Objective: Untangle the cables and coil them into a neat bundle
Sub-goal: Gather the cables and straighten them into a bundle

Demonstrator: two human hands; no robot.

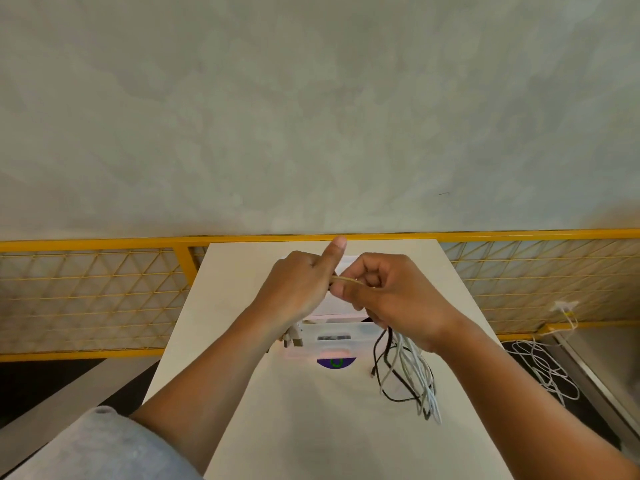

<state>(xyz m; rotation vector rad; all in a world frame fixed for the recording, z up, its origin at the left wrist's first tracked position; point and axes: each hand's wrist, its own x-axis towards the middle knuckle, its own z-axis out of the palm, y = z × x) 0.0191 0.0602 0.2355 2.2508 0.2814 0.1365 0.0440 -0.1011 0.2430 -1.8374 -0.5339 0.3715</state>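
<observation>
Both hands are raised together over the middle of the white table [311,427]. My right hand [388,299] grips a bundle of white and black cables [408,372], whose loops hang below it down to the tabletop. A thin tan rubber band [346,279] is stretched between the two hands. My left hand [298,289] holds its left end with curled fingers, the index finger pointing up. Grey cable plugs [293,336] hang below my left wrist.
A clear plastic box [332,336] stands on the table under the hands, with a purple round sticker [336,362] in front of it. A yellow mesh fence [86,292] runs behind the table. More white cable [543,368] lies on the floor at the right.
</observation>
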